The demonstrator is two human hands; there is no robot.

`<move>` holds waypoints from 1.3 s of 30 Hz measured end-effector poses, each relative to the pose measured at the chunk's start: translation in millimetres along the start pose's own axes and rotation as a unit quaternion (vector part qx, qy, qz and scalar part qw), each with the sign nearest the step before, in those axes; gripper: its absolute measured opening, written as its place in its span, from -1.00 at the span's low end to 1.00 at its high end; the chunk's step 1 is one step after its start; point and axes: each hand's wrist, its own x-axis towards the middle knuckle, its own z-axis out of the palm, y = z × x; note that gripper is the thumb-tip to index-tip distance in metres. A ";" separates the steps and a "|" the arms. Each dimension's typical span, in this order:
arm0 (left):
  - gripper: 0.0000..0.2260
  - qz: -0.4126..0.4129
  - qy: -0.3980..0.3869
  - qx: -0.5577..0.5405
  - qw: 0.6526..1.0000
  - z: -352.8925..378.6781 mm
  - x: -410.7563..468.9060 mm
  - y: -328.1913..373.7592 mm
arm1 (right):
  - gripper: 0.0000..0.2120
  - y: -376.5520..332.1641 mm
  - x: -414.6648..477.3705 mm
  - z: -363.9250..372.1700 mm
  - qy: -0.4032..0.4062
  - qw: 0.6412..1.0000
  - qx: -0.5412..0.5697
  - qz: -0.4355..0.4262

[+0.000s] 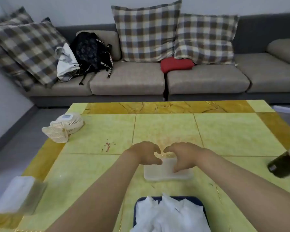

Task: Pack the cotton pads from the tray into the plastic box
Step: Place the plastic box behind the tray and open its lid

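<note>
— Head view first. Where are the hands?

— Both reach out over the counter (pixel 94 164), a green and yellow stone-patterned top. The left grip (pixel 146 154) and the right grip (pixel 182 156) sit side by side on the plastic box (pixel 167 173), fingertips almost meeting above its far edge.

— Apart, or clamped on something?

— Clamped on the box, both of them. The fingers curl down over its far end and the thumbs lie on its top. The right thumb presses nearer the middle, and the left thumb is at the left far corner. The box is translucent and a little blurred, so I cannot tell what is inside.

— And the cotton pads?

— The cotton pads (pixel 171 215) lie in a white, rumpled heap in the blue tray (pixel 193 198). It sits at the near edge of the counter, between the forearms and just short of the box.

— What else is on the counter?

— A small white fan (pixel 65 126) is at the far left, and a blurred pale packet (pixel 18 193) is at the near left corner. A dark object (pixel 283 164) lies at the right edge, too cut off to name.

— Beyond it?

— A grey sofa (pixel 127 81) holds checked cushions (pixel 146 30), a black backpack (pixel 90 51) and a red cloth (pixel 176 64).
</note>
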 end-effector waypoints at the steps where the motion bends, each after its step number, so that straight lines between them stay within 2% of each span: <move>1: -0.51 0.005 -0.004 0.007 1.000 7.2 4.1 -1.0 | -0.18 2.7 3.3 7.4 0.001 1.000 -0.006 -0.001; 6: -0.59 0.049 0.046 0.036 0.997 41.1 20.6 -11.1 | -0.32 11.1 11.0 34.5 0.022 1.000 0.018 -0.003; 9: -0.60 0.067 0.089 0.067 0.992 49.6 20.9 -15.6 | -0.34 13.2 4.8 41.4 0.089 0.996 0.017 -0.015; 14: -0.69 0.077 0.172 0.122 0.974 68.3 -2.6 -13.2 | -0.56 7.7 -23.6 67.0 0.164 0.986 -0.040 -0.008; 19: -0.66 0.069 0.176 0.116 0.975 95.4 -26.0 -7.0 | -0.47 1.9 -39.7 94.9 0.165 0.984 -0.067 0.009; 24: -0.56 0.047 0.188 0.174 0.965 105.7 -27.6 1.2 | -0.51 -6.7 -34.3 103.4 0.191 0.975 -0.110 0.027; 32: -0.73 0.051 0.216 0.268 0.937 112.2 -19.3 13.2 | -0.54 -4.9 -29.3 110.5 0.222 0.966 -0.130 0.015; 39: -0.80 0.048 0.227 0.273 0.934 122.3 -23.3 7.2 | -0.49 0.9 -30.1 112.0 0.259 0.959 -0.116 0.015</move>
